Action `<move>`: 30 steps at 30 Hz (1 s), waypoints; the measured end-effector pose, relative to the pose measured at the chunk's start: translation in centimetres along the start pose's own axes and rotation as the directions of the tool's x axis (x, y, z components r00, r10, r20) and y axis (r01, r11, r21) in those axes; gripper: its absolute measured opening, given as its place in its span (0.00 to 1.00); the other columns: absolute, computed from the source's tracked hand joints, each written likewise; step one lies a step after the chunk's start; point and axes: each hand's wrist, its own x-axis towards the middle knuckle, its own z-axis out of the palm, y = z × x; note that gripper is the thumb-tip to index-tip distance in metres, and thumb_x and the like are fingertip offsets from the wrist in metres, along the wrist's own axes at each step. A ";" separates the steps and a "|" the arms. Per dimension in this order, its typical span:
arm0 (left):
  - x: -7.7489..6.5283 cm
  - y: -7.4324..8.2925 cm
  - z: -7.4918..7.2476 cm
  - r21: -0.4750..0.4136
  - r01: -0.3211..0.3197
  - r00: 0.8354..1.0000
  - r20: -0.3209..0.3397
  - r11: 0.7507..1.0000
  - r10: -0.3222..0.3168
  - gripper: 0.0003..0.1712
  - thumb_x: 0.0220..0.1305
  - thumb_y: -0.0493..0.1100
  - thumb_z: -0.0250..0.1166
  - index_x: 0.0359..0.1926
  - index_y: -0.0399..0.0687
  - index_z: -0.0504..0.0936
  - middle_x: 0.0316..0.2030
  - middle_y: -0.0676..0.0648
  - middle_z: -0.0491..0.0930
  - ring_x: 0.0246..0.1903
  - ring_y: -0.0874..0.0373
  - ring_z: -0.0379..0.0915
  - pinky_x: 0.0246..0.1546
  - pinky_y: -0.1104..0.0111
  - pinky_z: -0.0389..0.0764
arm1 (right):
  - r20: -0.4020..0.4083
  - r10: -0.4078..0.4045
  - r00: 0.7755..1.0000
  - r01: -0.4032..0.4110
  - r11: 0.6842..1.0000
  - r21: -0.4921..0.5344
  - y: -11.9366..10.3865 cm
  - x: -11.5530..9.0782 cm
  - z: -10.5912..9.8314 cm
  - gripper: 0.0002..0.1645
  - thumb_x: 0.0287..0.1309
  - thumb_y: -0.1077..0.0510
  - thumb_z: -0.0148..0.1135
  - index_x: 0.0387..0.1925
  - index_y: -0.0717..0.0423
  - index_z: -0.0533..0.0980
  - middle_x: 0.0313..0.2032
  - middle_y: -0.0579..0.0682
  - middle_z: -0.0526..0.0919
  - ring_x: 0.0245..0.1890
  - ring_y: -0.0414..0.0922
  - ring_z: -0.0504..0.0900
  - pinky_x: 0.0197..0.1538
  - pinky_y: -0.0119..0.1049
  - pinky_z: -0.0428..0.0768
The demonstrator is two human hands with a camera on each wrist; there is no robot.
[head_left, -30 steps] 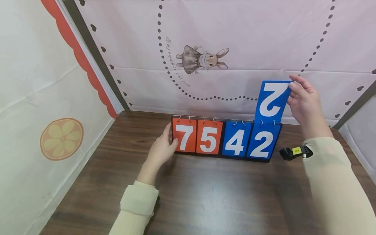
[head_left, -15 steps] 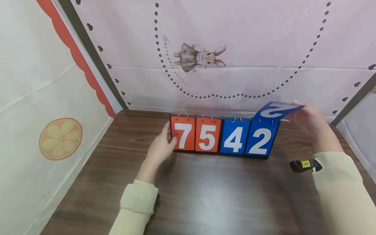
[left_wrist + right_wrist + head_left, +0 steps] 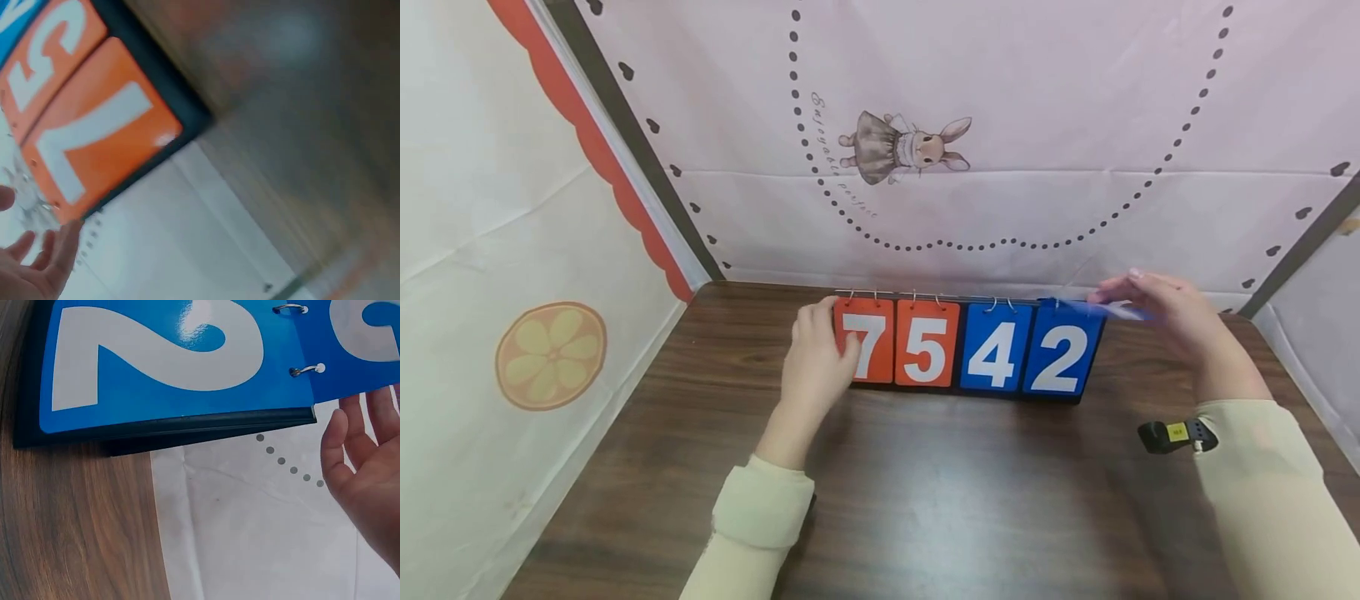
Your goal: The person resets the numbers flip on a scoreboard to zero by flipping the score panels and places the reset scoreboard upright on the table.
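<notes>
A flip scoreboard [image 3: 962,350] stands on the table, showing a red 7 card [image 3: 882,367], a red 5 card [image 3: 927,379], a blue 4 card [image 3: 972,333] and a blue 2 card [image 3: 1037,342] on metal rings. My left hand [image 3: 820,358] is at its left end, fingertips at the top corner and thumb over the 7 card. In the left wrist view those fingers are extended, close to the corner. Another blue card [image 3: 369,362] is swung up over the rings at the right end, blurred in the head view. Beside it, my right hand [image 3: 1172,312] has loosely spread fingers.
Brown wood-grain table [image 3: 970,500] lies under the scoreboard. A pale fabric wall [image 3: 1045,108] with a printed rabbit rises close behind, and another fabric wall [image 3: 550,250] stands at left. A black strap device [image 3: 1176,435] hangs from the right cuff.
The raised blue card has tipped from upright down behind the scoreboard's top, until nearly edge-on. My right hand has come down with it. My left hand has shifted up to the top left corner.
</notes>
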 end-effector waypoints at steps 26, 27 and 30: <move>4.1 17.7 10.2 -0.589 0.756 0.608 0.794 0.286 0.027 0.34 0.71 0.64 0.44 0.50 0.37 0.77 0.31 0.43 0.83 0.29 0.52 0.81 0.42 0.52 0.79 | -0.039 0.358 0.933 -0.355 0.896 -0.268 -0.7 1.1 0.9 0.36 0.69 0.41 0.47 0.59 0.70 0.67 0.41 0.53 0.82 0.38 0.42 0.76 0.41 0.40 0.73; 4.1 18.0 10.3 -0.593 0.762 0.615 0.789 0.261 -0.003 0.33 0.71 0.64 0.45 0.49 0.38 0.77 0.30 0.44 0.83 0.29 0.52 0.81 0.42 0.52 0.79 | -0.034 0.370 0.928 -0.366 0.893 -0.262 -0.7 1.1 0.9 0.37 0.69 0.40 0.47 0.59 0.70 0.67 0.38 0.50 0.83 0.36 0.39 0.78 0.42 0.41 0.73; 4.2 18.6 10.5 -0.615 0.757 0.642 0.763 0.218 -0.078 0.29 0.71 0.61 0.48 0.43 0.38 0.78 0.27 0.43 0.83 0.27 0.52 0.81 0.41 0.52 0.80 | -0.045 0.401 0.915 -0.399 0.882 -0.250 -0.7 1.3 0.9 0.39 0.66 0.38 0.51 0.59 0.70 0.68 0.37 0.47 0.84 0.35 0.38 0.79 0.43 0.41 0.74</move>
